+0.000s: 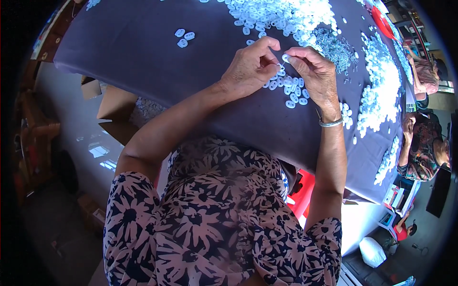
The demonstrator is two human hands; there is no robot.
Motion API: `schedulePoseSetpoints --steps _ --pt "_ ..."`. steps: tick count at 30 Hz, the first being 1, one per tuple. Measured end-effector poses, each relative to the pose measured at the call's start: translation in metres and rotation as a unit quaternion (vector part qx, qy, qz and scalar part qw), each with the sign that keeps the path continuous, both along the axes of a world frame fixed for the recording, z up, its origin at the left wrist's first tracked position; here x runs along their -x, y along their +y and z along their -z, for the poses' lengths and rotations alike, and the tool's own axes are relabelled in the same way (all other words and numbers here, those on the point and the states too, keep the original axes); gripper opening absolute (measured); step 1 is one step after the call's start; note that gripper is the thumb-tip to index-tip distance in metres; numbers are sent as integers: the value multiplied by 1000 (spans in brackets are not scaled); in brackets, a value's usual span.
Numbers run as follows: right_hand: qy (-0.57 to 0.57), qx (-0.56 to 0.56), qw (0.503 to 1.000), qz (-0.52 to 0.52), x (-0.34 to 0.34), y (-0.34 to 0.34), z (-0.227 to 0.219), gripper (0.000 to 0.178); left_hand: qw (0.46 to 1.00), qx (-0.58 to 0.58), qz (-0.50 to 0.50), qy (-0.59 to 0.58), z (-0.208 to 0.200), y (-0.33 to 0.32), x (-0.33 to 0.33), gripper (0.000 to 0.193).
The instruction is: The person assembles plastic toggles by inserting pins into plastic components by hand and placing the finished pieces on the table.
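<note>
Above a dark tablecloth (167, 71), my two hands meet close together. Between the thumb and forefinger of my right hand (316, 71) is a small white oval plastic piece with holes (286, 57). My left hand (253, 66) is closed in a pinch right beside it, thumb against finger; the fingertips mostly hide what is in it. A thin bit of something runs between the two pinches, too small to make out. Just below lies a loose cluster of the same white pieces (293, 90). A heap of small shiny metal parts (336, 50) lies beyond my right hand.
A large heap of white pieces (286, 14) covers the far side, with another heap (381, 81) on the right. Three pieces (182, 43) lie apart at the left. A red dish-like object (383, 23) sits far right. Other people sit along the right; a cardboard box (117, 102) stands below left.
</note>
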State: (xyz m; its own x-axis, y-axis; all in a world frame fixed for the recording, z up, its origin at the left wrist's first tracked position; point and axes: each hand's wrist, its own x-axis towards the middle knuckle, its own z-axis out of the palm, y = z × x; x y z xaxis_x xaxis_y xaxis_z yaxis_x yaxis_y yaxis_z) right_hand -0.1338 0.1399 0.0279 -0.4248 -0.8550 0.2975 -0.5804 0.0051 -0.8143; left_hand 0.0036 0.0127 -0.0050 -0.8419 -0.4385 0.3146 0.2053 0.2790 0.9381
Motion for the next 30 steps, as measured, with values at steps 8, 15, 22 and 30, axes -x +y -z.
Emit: schedulePoseSetpoints --steps 8,15,22,30 --pt "26 -9 1000 0 0 0 -1 13 1000 14 0 -2 1 0 -1 34" --pt "43 -5 999 -8 -1 0 -4 14 1000 25 1 3 1 0 0 34" --pt "35 -4 999 -5 -2 0 -4 14 1000 20 -3 11 1 1 0 33" --pt "57 4 998 -7 -4 0 -4 14 1000 17 4 -25 0 0 -2 36"
